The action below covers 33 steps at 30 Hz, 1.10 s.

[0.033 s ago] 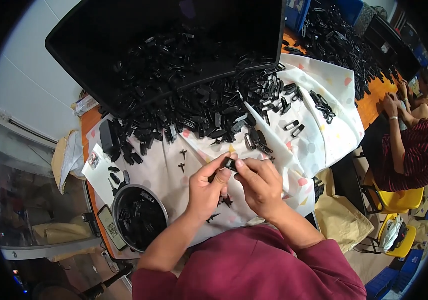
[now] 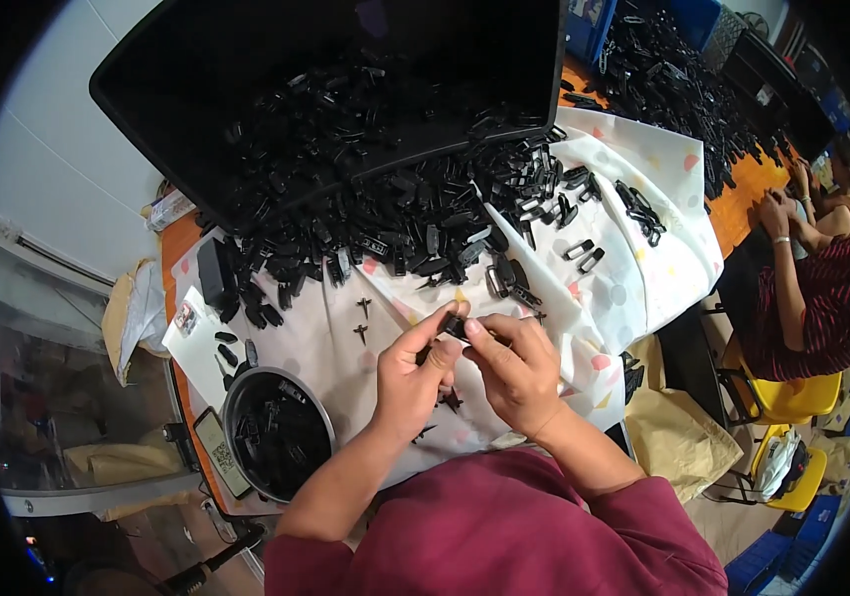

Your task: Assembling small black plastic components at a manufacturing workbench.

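Between both hands, over the near part of the cloth, is a small black plastic part [image 2: 454,325]. My left hand [image 2: 413,370] pinches it with thumb and fingertips from the left. My right hand [image 2: 516,366] grips it from the right, thumb pressed near its top. Fingers hide much of its shape. Just below the hands, small dark pronged pieces [image 2: 451,400] lie on the cloth, partly covered. Two more small pronged pieces [image 2: 362,320] lie left of the hands. Beyond them spreads a heap of black plastic parts [image 2: 405,223].
A large black bin [image 2: 534,139] lies tipped toward me, spilling parts onto the patterned cloth [image 2: 633,288]. At the left stands a round dark bucket [image 2: 326,412] holding black parts. Another person [image 2: 807,298] sits at the right, beside a bigger pile [image 2: 673,89] and a yellow chair [image 2: 797,397].
The black part has tilted slightly between my fingers, so its lighter face shows less. Both hands keep nearly the same place.
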{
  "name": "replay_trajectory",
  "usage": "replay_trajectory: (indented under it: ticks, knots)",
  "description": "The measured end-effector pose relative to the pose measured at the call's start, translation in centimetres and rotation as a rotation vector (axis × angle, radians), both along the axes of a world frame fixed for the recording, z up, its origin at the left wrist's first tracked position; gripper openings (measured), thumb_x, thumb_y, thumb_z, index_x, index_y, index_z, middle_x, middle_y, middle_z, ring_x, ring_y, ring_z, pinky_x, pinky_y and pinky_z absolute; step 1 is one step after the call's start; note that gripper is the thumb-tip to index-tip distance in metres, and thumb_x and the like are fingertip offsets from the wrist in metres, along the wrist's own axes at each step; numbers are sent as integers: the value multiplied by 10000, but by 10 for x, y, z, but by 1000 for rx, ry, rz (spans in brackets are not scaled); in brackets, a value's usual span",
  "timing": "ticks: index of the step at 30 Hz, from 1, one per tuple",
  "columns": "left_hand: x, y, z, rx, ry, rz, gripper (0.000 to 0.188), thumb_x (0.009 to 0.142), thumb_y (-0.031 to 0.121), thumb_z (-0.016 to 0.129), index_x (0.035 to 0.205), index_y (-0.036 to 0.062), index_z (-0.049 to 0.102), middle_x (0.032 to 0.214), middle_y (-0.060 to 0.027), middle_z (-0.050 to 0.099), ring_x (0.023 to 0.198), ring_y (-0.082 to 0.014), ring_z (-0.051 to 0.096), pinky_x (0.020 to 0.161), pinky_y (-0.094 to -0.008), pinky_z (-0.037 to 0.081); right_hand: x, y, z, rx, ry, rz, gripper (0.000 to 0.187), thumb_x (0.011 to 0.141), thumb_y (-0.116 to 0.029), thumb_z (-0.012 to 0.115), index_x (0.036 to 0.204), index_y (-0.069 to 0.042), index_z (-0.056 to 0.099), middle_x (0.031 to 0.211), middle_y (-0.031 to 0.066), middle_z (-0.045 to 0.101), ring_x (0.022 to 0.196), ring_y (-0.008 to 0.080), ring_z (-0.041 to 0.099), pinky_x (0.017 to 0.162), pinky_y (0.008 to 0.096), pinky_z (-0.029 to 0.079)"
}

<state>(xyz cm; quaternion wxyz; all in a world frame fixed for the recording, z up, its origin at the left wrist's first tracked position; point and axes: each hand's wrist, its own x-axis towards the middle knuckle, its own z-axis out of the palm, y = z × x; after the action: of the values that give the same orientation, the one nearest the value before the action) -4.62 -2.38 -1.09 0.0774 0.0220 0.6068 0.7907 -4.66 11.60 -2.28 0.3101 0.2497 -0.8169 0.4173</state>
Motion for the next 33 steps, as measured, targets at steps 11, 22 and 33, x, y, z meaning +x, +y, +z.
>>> replay_trajectory:
  ticks: [11,22,33]
  knots:
    - [-12,-28,-36,361,-412,-30,210,852,91,505,1049,19,523,696,16,503,482,-46,369,470,-191,316,-2,-14,-29,-440,-848,88,185,761,-110,632,876,11,553,659,65,580,539,95,532,486,237,421]
    - [-62,-12,-61,304,-398,-41,194,871,149,485,1030,40,510,677,17,476,511,-51,390,466,-191,322,-44,-9,-60,-759,-1007,216,132,806,-76,585,865,28,529,737,50,585,627,83,539,566,220,449]
    - [-47,12,-29,457,-207,-29,227,874,182,497,1044,32,487,794,-13,507,563,-61,413,515,-202,358,-28,3,-19,-603,-640,57,240,767,-57,613,982,31,553,818,135,628,713,115,607,620,232,475]
